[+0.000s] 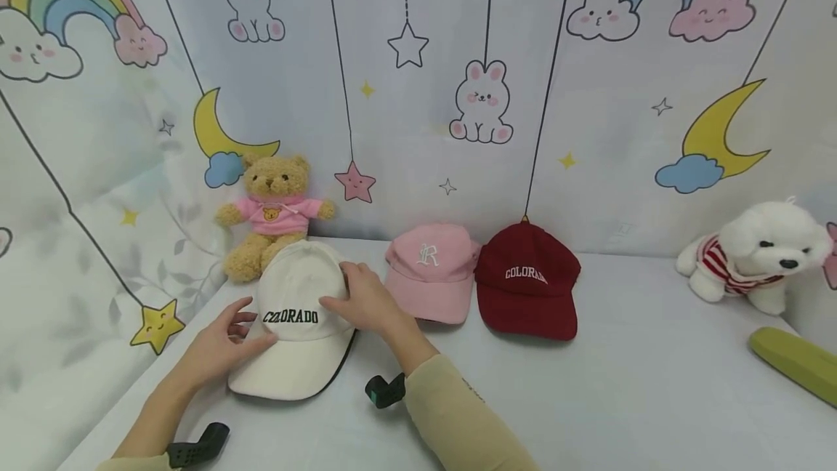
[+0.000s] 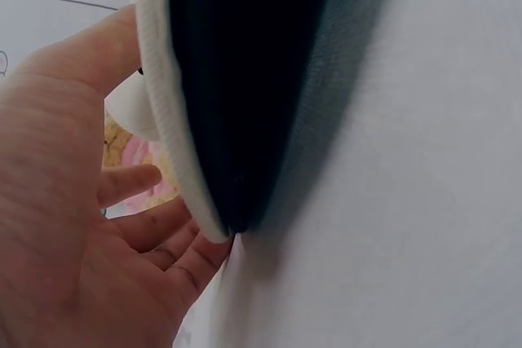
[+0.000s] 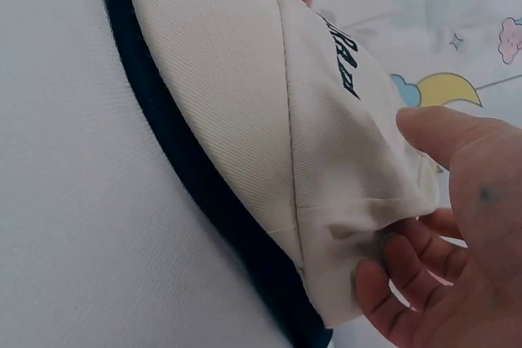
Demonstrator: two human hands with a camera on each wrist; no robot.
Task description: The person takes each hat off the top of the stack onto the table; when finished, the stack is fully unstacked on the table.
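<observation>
A white cap (image 1: 297, 355) with dark COLORADO lettering stands at the left of the table, its brim towards me. My left hand (image 1: 219, 347) holds it from the left, thumb across the front where crown meets brim. In the left wrist view, that hand's fingers (image 2: 188, 262) reach the cap's lower edge, and the brim's underside (image 2: 236, 103) is dark. On the other side, my right hand (image 1: 373, 300) grips the crown, thumb on the front panel. Its curled fingers (image 3: 400, 283) press the side of the crown in the right wrist view.
A teddy bear (image 1: 277, 216) in a pink hoodie sits behind the white cap. To the right stand a pink cap (image 1: 428, 296) and a dark red cap (image 1: 530, 311). Farther right are a white plush dog (image 1: 758, 253) and a green elongated object (image 1: 794, 362). A patterned backdrop (image 1: 405, 129) closes the rear.
</observation>
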